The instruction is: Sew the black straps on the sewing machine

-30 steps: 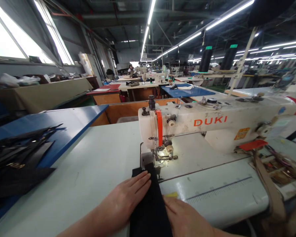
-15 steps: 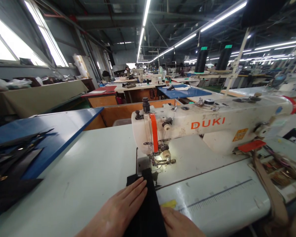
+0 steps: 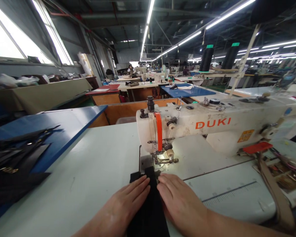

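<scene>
While the left hand (image 3: 123, 203) lies on the black fabric strip (image 3: 151, 212), the right hand (image 3: 181, 197) flanks it, both with fingers together.

Left hand (image 3: 124, 204) flat on black fabric (image 3: 150, 217), fingers extended together. Right hand (image 3: 181, 197) at fabric's right edge, fingertips near far end. Far end lies just before needle area of white sewing machine (image 3: 182, 123), marked "DUKI" in orange. Ruler scale (image 3: 233, 192) on pale worktable (image 3: 88, 164), right side. Black pieces (image 3: 14, 154) on blue table (image 3: 76, 120), left. Two thread cones (image 3: 206, 59) above machine.
</scene>
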The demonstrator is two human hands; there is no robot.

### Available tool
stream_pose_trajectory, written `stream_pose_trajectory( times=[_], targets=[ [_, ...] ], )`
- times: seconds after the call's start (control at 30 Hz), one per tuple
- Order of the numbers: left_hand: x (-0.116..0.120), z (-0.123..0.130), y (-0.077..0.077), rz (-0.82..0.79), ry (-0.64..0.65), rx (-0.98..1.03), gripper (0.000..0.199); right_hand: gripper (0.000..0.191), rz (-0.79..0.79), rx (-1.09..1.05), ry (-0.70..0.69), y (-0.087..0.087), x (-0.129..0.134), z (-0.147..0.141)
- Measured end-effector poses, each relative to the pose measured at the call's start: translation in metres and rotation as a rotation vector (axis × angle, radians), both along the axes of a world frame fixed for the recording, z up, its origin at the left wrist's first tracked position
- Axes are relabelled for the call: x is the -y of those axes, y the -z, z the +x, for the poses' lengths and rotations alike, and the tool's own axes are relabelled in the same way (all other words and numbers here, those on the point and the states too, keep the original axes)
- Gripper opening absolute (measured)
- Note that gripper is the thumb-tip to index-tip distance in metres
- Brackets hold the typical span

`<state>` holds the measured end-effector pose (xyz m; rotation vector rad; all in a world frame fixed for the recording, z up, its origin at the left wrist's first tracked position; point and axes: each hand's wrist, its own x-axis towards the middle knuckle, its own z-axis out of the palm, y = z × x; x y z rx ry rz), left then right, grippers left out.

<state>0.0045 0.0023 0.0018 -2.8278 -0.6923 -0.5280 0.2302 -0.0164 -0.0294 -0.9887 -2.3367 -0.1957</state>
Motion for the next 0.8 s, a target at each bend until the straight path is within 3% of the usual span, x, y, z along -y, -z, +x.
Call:
stream_pose_trajectory(
  times=[0.27, 0.5, 0.67, 0.8],
  targets=[
    [0.002, -0.002, 0.001, -0.164, 0.015, -0.013, 0.071, 0.011, 0.093, 0.187, -0.18, 0.001, -0.025, -0.006],
    [-0.007, 0.002, 0.001, -0.042, 0.068, -0.095, 0.04, 0.017, 0.117, 0.222, -0.191, 0.003, -0.022, -0.004],
    [-0.019, 0.004, -0.001, -0.015, 0.103, -0.144, 0.038, 0.017, 0.164, 0.201, -0.161, 0.0, -0.027, -0.004],
    [-0.036, 0.004, 0.005, -0.008, 0.129, -0.139, 0.04, 0.014, 0.142, 0.243, -0.123, -0.004, -0.036, -0.003]
  ],
)
